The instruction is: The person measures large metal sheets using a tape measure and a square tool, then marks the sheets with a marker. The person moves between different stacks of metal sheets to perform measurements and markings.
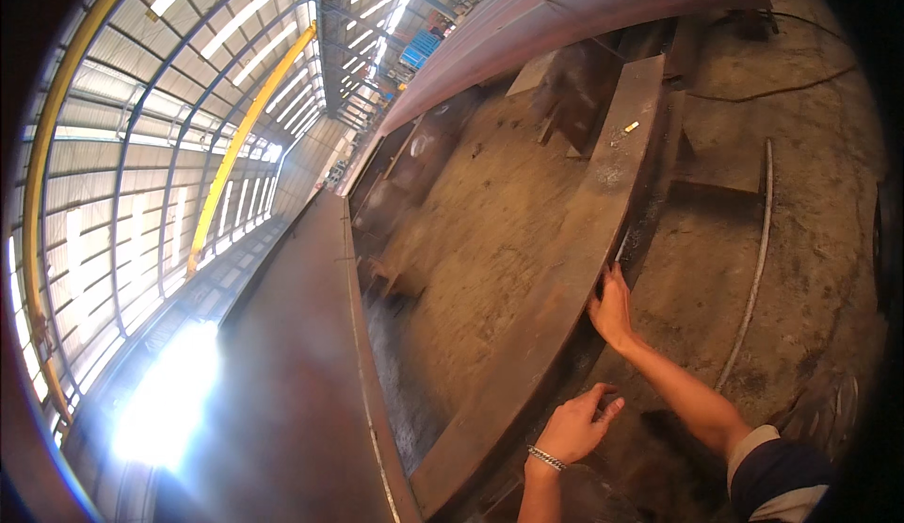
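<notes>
Against the rusty steel beam [565, 269], right hand [612, 308] flat, fingers touching, left hand [573, 426] half-curled, empty

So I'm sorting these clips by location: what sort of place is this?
Most likely a steel fabrication hall: long rusty steel beam under the right hand, big steel plate beside it, and yellow overhead crane girders beneath a high skylit roof.

Your right hand [612, 308] rests on a rust-brown steel beam [565, 269]; the floor [810, 241] is dusty grey-brown, your left wrist bracelet [546, 458] silver, the far-left crane girder [240, 137] yellow.
</notes>
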`<state>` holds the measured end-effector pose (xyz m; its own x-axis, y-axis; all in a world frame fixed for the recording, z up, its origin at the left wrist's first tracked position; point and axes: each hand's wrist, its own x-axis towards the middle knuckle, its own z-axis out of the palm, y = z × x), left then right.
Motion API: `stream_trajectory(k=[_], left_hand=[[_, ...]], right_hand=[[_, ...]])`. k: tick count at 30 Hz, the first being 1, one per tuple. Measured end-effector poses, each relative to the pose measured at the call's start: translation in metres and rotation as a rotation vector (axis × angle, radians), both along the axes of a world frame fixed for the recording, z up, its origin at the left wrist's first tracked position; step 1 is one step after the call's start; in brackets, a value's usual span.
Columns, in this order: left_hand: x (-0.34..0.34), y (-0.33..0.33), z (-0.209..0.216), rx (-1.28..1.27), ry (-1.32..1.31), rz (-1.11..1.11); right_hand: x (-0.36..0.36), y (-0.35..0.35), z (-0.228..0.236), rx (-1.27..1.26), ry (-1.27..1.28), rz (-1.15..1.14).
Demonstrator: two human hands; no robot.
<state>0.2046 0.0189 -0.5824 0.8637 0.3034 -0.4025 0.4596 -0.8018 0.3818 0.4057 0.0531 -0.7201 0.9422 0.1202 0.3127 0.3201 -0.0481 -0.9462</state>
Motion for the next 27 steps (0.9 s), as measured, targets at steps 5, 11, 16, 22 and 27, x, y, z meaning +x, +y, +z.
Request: stream_trajectory(k=[5,11,16,22,27], left_hand=[[0.002,-0.004,0.005,-0.042,-0.011,-0.034],[0.001,-0.001,0.002,0.014,-0.029,-0.042],[0.001,0.0,0.0,-0.029,-0.017,-0.04],[0.002,0.0,0.003,0.006,0.012,-0.035],[0.001,0.0,0.003,-0.001,0.055,-0.011]], right_hand=[[0.005,0.001,-0.002,-0.041,0.039,0.003],[0.006,-0.001,0.001,-0.054,0.075,0.088],[0.006,-0.01,0.014,-0.026,0.006,-0.007],[0.007,-0.009,0.011,0.016,-0.004,-0.029],[0.006,-0.002,0.001,-0.048,0.034,0.034]])
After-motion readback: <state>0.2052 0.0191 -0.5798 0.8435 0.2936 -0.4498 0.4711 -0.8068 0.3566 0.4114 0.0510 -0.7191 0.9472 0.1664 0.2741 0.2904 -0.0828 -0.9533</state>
